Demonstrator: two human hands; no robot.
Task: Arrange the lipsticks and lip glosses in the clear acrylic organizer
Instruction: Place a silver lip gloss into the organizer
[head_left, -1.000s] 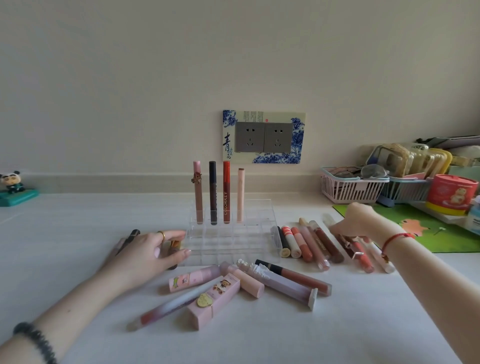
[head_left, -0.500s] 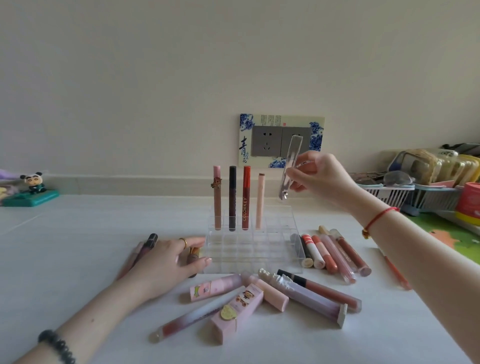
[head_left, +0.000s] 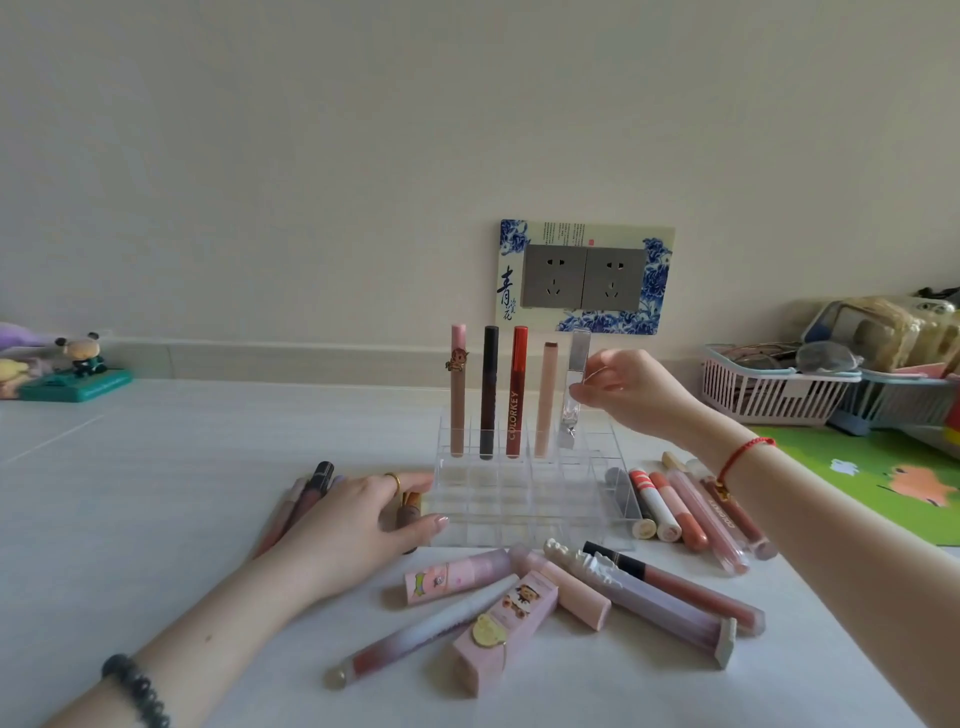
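Observation:
The clear acrylic organizer (head_left: 524, 501) stands mid-table. In its back row several tubes are upright: a pink one (head_left: 457, 389), a black one (head_left: 488, 392), a red one (head_left: 517, 389) and a beige one (head_left: 545, 397). My right hand (head_left: 631, 397) pinches a clear silver lip gloss (head_left: 574, 389), its lower end in the slot right of the beige tube. My left hand (head_left: 363, 519) rests flat against the organizer's left side, over a few dark tubes (head_left: 311, 491). Loose lipsticks lie in front (head_left: 519, 603) and to the right (head_left: 691, 514).
Pink and blue baskets (head_left: 769, 389) with clutter stand at the back right, above a green mat (head_left: 883, 478). A panda figurine on a teal base (head_left: 83, 371) sits far left. A wall socket plate (head_left: 584, 278) is behind the organizer.
My right hand picked the clear silver gloss from the right-hand row, lifted it over the organizer and lowered it into the back-row slot. My left hand stayed by the organizer.

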